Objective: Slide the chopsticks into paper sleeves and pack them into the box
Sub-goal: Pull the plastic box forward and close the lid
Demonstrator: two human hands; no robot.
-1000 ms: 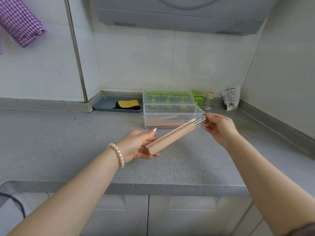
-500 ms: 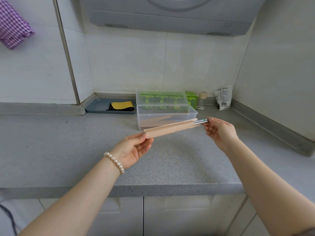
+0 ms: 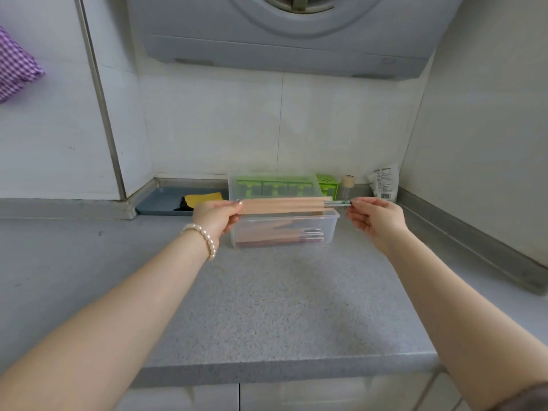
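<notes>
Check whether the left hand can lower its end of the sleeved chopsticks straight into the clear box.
Probably yes. The left hand holds the paper sleeve level just above the clear box, whose top is open. Only other sleeved chopsticks lie low inside, leaving room above them.

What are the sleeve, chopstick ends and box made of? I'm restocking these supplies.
Sleeve: matte tan paper, by its flat creased look. Chopstick ends: probably metal, silvery and shiny. Box: clear glossy plastic; sleeved pairs show through its wall.
</notes>
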